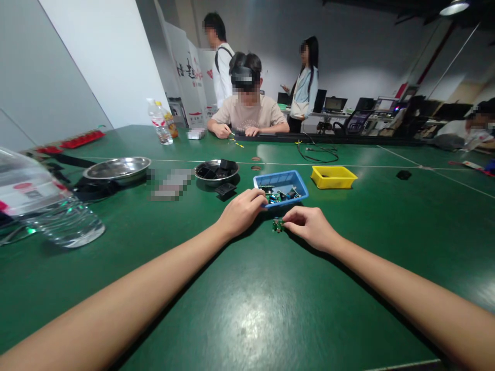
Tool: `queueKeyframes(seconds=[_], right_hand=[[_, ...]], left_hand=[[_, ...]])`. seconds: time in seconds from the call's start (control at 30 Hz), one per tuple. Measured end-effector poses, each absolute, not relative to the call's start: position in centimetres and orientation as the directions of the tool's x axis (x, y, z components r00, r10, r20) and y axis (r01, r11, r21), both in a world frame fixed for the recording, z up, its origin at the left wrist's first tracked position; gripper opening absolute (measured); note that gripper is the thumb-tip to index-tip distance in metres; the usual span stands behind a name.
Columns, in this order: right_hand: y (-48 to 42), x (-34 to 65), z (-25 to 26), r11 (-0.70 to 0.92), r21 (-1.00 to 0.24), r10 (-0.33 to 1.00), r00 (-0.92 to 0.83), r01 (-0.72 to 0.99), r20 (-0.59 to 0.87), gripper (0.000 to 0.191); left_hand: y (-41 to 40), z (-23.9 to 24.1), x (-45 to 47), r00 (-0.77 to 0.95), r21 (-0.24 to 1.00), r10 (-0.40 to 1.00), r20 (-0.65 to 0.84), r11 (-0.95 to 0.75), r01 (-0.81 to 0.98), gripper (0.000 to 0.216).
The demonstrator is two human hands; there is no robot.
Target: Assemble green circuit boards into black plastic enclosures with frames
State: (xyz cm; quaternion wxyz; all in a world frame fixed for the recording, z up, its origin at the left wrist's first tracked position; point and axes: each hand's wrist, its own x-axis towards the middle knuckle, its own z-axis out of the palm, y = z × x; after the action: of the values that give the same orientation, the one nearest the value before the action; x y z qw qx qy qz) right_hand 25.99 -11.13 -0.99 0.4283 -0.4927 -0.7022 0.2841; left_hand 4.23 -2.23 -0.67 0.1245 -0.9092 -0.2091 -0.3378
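Note:
A small green circuit board (277, 224) is pinched between the thumb and fingers of my right hand (309, 226), close to the tabletop in front of the blue bin. My left hand (243, 211) is closed at the near left corner of the blue plastic bin (303, 198), its fingers curled over the rim. Several circuit boards with small parts on them (284, 196) lie inside that bin. The tips of my left fingers are partly hidden.
On the green table (247, 288), a yellow bin (333, 180) stands right of the blue one. Left are a metal bowl of black plastic pieces (216, 172), a metal dish (118, 170) and a large water bottle (50, 206). A person in a headset (249, 103) sits opposite.

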Motion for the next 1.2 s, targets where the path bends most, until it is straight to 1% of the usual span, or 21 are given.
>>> queueKeyframes(seconds=[0.07, 0.13, 0.23, 0.3, 0.33, 0.4, 0.47, 0.53, 0.6, 0.67, 0.7, 0.8, 0.87, 0.93, 1.07, 1.2], right_hand=[[-10.9, 25.9, -1.1, 0.385, -0.786, 0.922, -0.172, 0.484, 0.346, 0.009], [-10.7, 26.3, -1.0, 0.412, -0.743, 0.906, -0.151, 0.527, 0.395, 0.011], [-10.3, 27.5, -0.6, 0.429, -0.657, 0.870, -0.087, 0.620, 0.485, 0.021], [-9.9, 28.3, -0.5, 0.422, -0.595, 0.853, -0.078, 0.683, 0.516, 0.028], [-9.7, 28.7, -0.5, 0.411, -0.569, 0.852, -0.079, 0.713, 0.517, 0.028], [-9.3, 29.1, -0.6, 0.381, -0.545, 0.860, -0.070, 0.747, 0.505, 0.021], [-9.0, 29.3, -0.7, 0.358, -0.574, 0.870, -0.040, 0.736, 0.492, 0.017], [-8.6, 29.3, -1.0, 0.345, -0.629, 0.875, 0.003, 0.697, 0.484, 0.016], [-8.2, 29.5, -1.2, 0.339, -0.665, 0.874, 0.039, 0.665, 0.485, 0.015], [-7.6, 29.8, -1.4, 0.336, -0.673, 0.866, 0.064, 0.659, 0.495, 0.015], [-7.2, 30.0, -1.5, 0.334, -0.671, 0.862, 0.072, 0.662, 0.501, 0.015], [-5.6, 30.6, -1.6, 0.321, -0.665, 0.853, 0.099, 0.674, 0.512, 0.016], [-4.5, 30.8, -1.7, 0.303, -0.669, 0.850, 0.125, 0.678, 0.512, 0.015], [-3.3, 30.8, -1.7, 0.284, -0.675, 0.850, 0.148, 0.681, 0.506, 0.015], [-1.1, 30.7, -1.7, 0.265, -0.676, 0.852, 0.162, 0.688, 0.499, 0.013], [0.6, 30.9, -1.9, 0.231, -0.674, 0.856, 0.183, 0.702, 0.484, 0.011]], left_hand=[[-2.1, -0.7, 4.2, 0.677, -0.072, 0.301, 0.672, -0.883, 0.464, 0.012], [-2.1, -0.6, 4.1, 0.666, -0.054, 0.306, 0.681, -0.885, 0.462, 0.012], [-2.2, -0.5, 4.1, 0.654, -0.026, 0.307, 0.691, -0.894, 0.448, 0.012], [-2.3, -0.5, 4.1, 0.656, -0.012, 0.299, 0.693, -0.905, 0.426, 0.013], [-2.3, -0.5, 4.2, 0.658, -0.008, 0.293, 0.693, -0.910, 0.414, 0.013], [-2.4, -0.5, 4.3, 0.657, 0.005, 0.287, 0.697, -0.919, 0.395, 0.013], [-2.4, -0.5, 4.3, 0.640, 0.035, 0.300, 0.707, -0.919, 0.392, 0.012], [-2.4, -0.5, 4.4, 0.608, 0.089, 0.343, 0.716, -0.909, 0.408, 0.011], [-2.3, -0.5, 4.3, 0.565, 0.162, 0.417, 0.712, -0.881, 0.445, 0.024], [-2.1, -0.6, 4.1, 0.517, 0.245, 0.506, 0.690, -0.837, 0.490, 0.038], [-2.0, -0.6, 4.0, 0.497, 0.281, 0.545, 0.675, -0.813, 0.509, 0.041], [-1.7, -0.7, 3.8, 0.499, 0.338, 0.618, 0.607, -0.769, 0.542, 0.032], [-1.7, -0.7, 3.7, 0.542, 0.354, 0.640, 0.544, -0.761, 0.543, 0.029], [-1.9, -0.6, 3.7, 0.593, 0.354, 0.640, 0.489, -0.767, 0.535, 0.031], [-2.3, 0.0, 3.7, 0.692, 0.298, 0.591, 0.415, -0.807, 0.510, 0.038], [-2.6, 0.3, 3.6, 0.749, 0.258, 0.560, 0.354, -0.828, 0.498, 0.046]])
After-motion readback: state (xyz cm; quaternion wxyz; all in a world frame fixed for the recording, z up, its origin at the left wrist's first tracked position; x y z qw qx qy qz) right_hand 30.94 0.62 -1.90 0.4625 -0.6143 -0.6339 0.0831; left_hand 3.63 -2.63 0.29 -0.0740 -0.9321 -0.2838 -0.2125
